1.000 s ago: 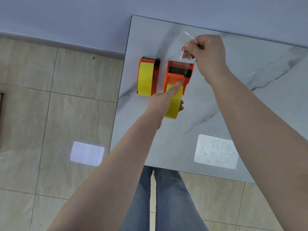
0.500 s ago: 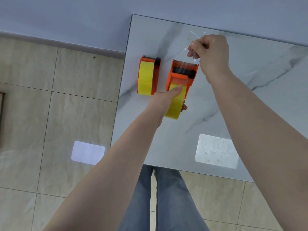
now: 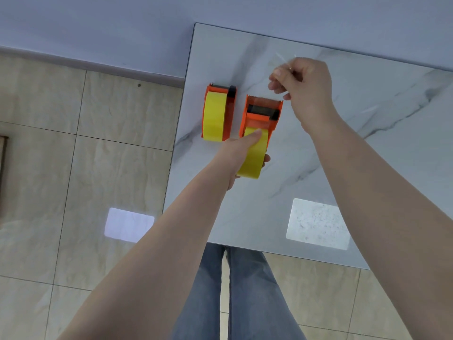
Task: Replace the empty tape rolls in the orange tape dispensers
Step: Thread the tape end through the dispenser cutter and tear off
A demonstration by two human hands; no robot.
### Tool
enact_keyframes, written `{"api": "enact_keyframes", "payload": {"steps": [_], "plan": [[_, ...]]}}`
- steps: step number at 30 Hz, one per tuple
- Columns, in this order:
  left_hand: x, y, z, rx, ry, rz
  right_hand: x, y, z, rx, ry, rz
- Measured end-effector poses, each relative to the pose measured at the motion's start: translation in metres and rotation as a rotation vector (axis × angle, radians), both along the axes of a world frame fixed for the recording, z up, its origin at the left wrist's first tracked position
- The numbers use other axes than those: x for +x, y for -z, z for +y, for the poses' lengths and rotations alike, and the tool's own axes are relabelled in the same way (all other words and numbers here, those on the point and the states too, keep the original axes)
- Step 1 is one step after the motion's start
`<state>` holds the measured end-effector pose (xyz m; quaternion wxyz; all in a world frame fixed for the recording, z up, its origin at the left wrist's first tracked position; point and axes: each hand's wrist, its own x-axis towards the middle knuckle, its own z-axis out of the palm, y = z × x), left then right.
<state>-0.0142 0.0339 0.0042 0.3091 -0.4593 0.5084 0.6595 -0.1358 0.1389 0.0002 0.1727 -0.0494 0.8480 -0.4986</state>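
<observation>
My left hand [image 3: 241, 153] clamps the light, rigid dispenser [image 3: 261, 123] by its roll; right hand [image 3: 301, 82], at 1 o'clock, pinches flimsy, sticky tape [image 3: 282, 57].

This looks like a plain indoor room, most likely an office or a simple work space, though nothing settles which. A grey marble-patterned table [image 3: 367, 143] stands against a bare pale wall [image 3: 122, 25] with a skirting board [image 3: 85, 65] along its foot. The floor [image 3: 49, 180] is large glossy beige tiles, and both it and the tabletop mirror a rectangular ceiling light (bright patches on each). Two orange tape dispensers [image 3: 218, 111] with yellow rolls suggest packing or desk work.
</observation>
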Motion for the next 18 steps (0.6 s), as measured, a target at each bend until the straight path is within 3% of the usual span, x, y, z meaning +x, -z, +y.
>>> {"api": "enact_keyframes", "payload": {"steps": [2,6,9,18], "plan": [[0.002,0.001,-0.001,0.001,0.008,-0.02,0.006,-0.003,0.0,-0.023,0.009,-0.076],[0.005,0.001,0.0,-0.009,0.002,-0.035,0.01,-0.01,0.004,-0.088,0.085,-0.419],[0.005,0.0,0.002,-0.009,-0.008,-0.038,0.009,-0.011,0.008,-0.265,0.153,-0.645],[0.004,-0.002,0.002,-0.019,0.022,-0.049,0.009,-0.01,0.015,-0.477,0.212,-0.832]]}}
